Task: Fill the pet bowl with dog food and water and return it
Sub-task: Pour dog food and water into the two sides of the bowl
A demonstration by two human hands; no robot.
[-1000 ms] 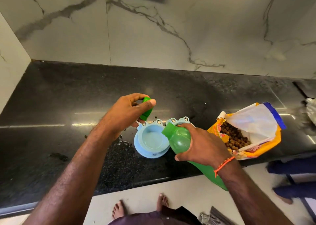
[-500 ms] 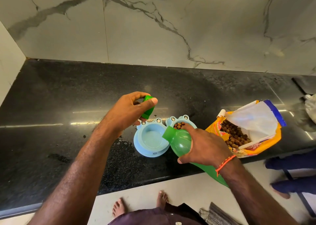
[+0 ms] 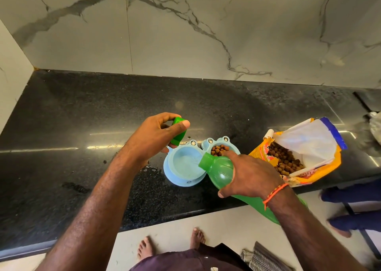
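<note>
now right hand [image 3: 249, 173] grips tilted bottle [image 3: 221, 170] over pet bowl [image 3: 183, 167]; left hand [image 3: 152, 138] pinches cap [image 3: 179, 131]

The pet bowl [image 3: 185, 167] sits on the bench [image 3: 82, 126] near its front edge — its left compartment holds water, its right one, just beside it, holds dog food [image 3: 219, 149]. The bottle [image 3: 218, 167] lies tilted over the bowl from the right, its mouth above the water side, and the cap [image 3: 179, 131] hangs behind and left of the bowl. Right of the bowl lies the food bag [image 3: 305, 153] on the bench — its mouth faces left.
</note>
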